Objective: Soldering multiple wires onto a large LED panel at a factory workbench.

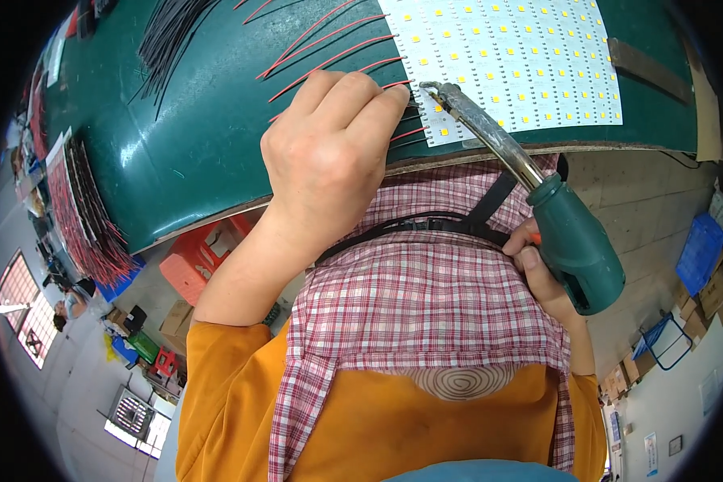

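Observation:
My left hand [325,149] is closed in a pinch at the left edge of a white LED board [530,100]. A short end of red wire [398,83] pokes out of its fingertips toward the board's edge. My right hand [542,277] is wrapped round the green handle of a soldering iron [574,233], partly hidden behind it. The iron's grey tip rests at or just above the board's edge, close to that wire end; contact cannot be made out. Other red wires [329,66] run from the same edge, and yellow LEDs dot the board in rows.
A bundle of black wires [169,40] lies on the green table [217,145]. Red and black wires [92,217] hang over its left edge. A brown strip [649,71] lies right of the board. Below the table are an orange stool [186,269] and, farther right, a blue crate [699,251].

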The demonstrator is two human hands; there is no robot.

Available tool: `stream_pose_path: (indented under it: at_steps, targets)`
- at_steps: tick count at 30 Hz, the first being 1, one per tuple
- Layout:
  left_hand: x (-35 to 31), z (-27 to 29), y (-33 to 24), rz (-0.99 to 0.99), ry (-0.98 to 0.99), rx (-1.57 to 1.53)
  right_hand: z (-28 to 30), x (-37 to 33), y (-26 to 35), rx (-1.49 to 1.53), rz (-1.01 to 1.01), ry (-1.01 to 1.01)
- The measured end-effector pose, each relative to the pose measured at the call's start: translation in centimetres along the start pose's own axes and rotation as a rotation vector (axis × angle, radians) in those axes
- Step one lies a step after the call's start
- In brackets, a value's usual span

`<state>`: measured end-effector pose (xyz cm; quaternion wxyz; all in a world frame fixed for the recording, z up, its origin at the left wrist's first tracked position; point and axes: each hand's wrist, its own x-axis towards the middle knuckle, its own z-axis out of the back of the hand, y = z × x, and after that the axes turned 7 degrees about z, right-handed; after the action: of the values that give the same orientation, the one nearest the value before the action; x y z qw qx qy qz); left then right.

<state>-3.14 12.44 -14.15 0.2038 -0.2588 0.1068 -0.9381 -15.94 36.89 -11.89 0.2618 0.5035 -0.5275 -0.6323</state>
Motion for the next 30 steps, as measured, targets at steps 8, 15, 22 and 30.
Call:
stream_pose_path:
  at_steps: [8,15,22,30]
  targets:
    - [0.2,-0.1,-0.1,-0.032,-0.009,0.025,0.7,-0.4,-1.4,0.357,-0.240,-0.095]
    - [0.6,0.9,-0.8,0.042,0.098,-0.003,-0.4,0.6,1.3,-0.083,-0.011,-0.063]
    - [0.8,0.5,0.4,0.046,0.050,-0.132,-0.7,1.3,1.0,-0.119,0.061,-0.047]
    - [1.3,-0.2,0.9,0.044,0.018,-0.039,-0.3,1.3,0.4,-0.140,-0.013,-0.027]
